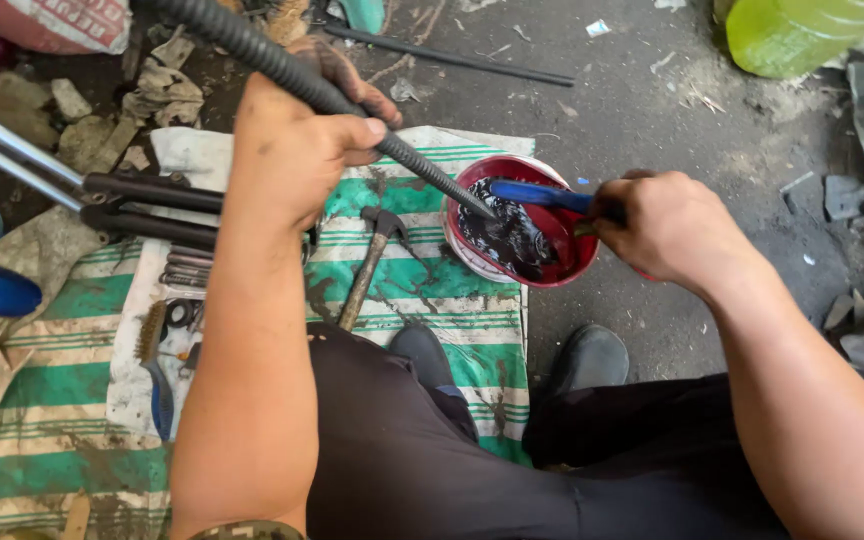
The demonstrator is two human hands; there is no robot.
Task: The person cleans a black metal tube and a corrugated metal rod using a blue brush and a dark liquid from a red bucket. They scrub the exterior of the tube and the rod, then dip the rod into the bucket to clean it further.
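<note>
Threaded steel rod [352, 105], running from top centre down into the red tub [562, 268] of black grease at centre-right: looks stiff, heavy and likely slick near the greased tip, so best held high on the dry ribbed stretch. Left hand [297, 145] is wrapped shut around it there, forearm rising from the bottom edge. Right hand [667, 230] is closed on a blue-handled brush [542, 194] over the tub; hammer [370, 268] lies on the striped sack [422, 320].

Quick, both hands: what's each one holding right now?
Left hand: closed around the black threaded rod.
Right hand: closed on the blue-handled brush in the red tub.
</note>
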